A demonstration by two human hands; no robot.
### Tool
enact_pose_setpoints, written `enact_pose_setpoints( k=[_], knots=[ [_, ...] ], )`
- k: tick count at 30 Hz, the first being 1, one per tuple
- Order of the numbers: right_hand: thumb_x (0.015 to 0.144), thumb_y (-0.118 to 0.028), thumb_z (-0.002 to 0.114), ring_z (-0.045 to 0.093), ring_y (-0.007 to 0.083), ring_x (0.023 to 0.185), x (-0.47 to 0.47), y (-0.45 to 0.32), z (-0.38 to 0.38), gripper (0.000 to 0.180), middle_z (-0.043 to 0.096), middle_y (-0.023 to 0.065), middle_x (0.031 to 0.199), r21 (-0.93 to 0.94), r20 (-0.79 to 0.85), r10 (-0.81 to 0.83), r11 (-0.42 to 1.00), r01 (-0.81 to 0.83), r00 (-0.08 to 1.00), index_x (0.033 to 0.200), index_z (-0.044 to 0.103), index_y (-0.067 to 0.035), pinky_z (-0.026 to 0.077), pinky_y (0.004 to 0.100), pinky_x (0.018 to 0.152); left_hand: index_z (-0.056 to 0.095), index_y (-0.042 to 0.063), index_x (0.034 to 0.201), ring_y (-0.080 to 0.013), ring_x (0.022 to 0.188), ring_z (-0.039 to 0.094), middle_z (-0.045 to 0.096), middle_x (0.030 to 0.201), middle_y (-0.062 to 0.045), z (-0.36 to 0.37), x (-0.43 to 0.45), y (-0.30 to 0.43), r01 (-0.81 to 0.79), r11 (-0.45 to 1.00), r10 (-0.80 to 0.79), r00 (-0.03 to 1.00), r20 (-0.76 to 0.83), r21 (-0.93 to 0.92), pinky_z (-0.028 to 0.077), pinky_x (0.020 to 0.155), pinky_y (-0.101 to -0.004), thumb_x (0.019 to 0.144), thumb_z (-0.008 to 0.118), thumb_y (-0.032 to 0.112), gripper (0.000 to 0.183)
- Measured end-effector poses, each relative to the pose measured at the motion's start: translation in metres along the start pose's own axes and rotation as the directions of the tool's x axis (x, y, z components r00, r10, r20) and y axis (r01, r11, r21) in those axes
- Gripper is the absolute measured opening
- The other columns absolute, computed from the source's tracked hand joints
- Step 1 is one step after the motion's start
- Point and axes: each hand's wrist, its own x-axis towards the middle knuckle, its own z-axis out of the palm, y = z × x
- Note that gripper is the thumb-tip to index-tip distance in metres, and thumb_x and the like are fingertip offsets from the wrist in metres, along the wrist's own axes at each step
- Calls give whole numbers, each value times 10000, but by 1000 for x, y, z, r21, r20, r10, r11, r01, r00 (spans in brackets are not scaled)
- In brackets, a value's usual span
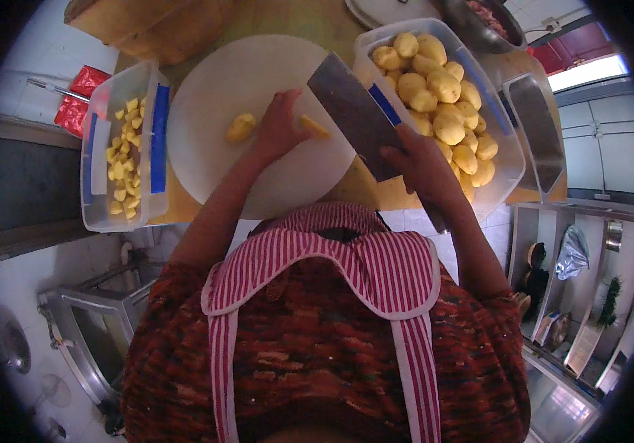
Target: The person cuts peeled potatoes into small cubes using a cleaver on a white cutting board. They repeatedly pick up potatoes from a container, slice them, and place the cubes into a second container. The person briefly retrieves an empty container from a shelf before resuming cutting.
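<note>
My right hand [425, 166] grips a broad cleaver [353, 116], its blade held over the right edge of a round white cutting board [228, 183]. Over the middle of the board is my left hand [283, 127], fingers curved apart between two potato pieces. One peeled potato piece [241, 127] lies to its left; the other, a narrower piece [315, 127], is by its thumb, and whether they touch is hard to tell. Small potato chunks [124, 166] lie in a clear plastic container [156, 138] on the left. Whole peeled potatoes [444, 86] fill a larger clear plastic bin [508, 166] on the right.
A large brown block or container [150, 27] stands at the back left of the wooden table [380, 194]. At the back right are a round lid [389, 11] and a metal bowl [508, 41] with raw meat. An empty-looking steel tray [541, 133] sits beyond the potato bin.
</note>
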Motion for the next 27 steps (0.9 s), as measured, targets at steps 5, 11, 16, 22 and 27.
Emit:
enact_pose_setpoints(
  k=[5, 11, 16, 22, 27],
  knots=[
    [857, -166, 658, 524, 70, 506, -12, -11, -6, 331, 601, 9, 771, 533, 174, 194, 806, -258, 965, 1137, 557, -21, 377, 219, 367, 500, 61, 1265, -166, 879, 591, 576, 1155, -76, -29, 12, 28, 427, 308, -112, 904, 413, -850, 497, 770, -338, 903, 607, 330, 463],
    [836, -162, 658, 531, 42, 541, -25, -8, 13, 375, 612, -6, 840, 734, 159, 221, 625, -265, 962, 1177, 567, -38, 336, 179, 352, 522, 78, 1226, -148, 823, 595, 636, 980, -31, -31, 2, 41, 500, 41, -13, 866, 500, -865, 495, 709, -329, 950, 550, 343, 384],
    [878, -159, 651, 524, 83, 537, -48, 13, 3, 339, 616, 9, 853, 721, 48, 292, 652, -236, 955, 1175, 562, -23, 386, 215, 370, 605, 76, 1094, -203, 844, 615, 632, 953, -59, -33, 25, 11, 370, 884, -285, 911, 297, -287, 501, 716, -358, 927, 579, 368, 337],
    [902, -141, 617, 487, 99, 423, -64, 23, 24, 250, 564, 27, 723, 642, 36, 361, 706, -298, 932, 1103, 542, -14, 388, 240, 342, 614, 67, 1090, -336, 964, 572, 557, 1010, -154, 5, 51, -3, -434, 838, 189, 799, 571, 330, 482, 810, -444, 840, 658, 344, 375],
    [900, -124, 600, 495, 88, 429, -71, 26, 40, 236, 588, 46, 724, 637, 74, 374, 695, -333, 924, 1095, 539, -5, 386, 230, 346, 580, 68, 1095, -338, 994, 571, 533, 1036, -158, -6, 15, 0, -447, 817, 216, 823, 526, 364, 484, 812, -455, 837, 665, 354, 394]
  ],
)
